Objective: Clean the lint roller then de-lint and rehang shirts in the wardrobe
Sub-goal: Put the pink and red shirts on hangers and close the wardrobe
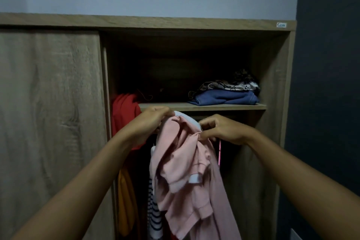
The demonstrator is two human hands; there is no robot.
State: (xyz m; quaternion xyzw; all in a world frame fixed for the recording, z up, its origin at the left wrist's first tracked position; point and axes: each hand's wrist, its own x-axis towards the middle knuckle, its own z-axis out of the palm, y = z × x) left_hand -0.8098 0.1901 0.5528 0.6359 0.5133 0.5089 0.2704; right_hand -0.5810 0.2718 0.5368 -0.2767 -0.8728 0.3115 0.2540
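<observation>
A pink shirt [187,171] with a pale blue collar hangs bunched and crumpled in the open wardrobe [276,122], just under the shelf. My left hand [153,122] is closed at the top left of the shirt, by the collar. My right hand [220,128] pinches the pink fabric at the top right. The hanger and the rail are hidden behind my hands and the cloth. No lint roller is in view.
A red garment [124,115], an orange one [126,200] and a navy-striped one [153,210] hang to the left of the pink shirt. Folded blue and patterned clothes [226,95] lie on the shelf [165,106]. The sliding door [50,122] covers the left half. A dark wall stands on the right.
</observation>
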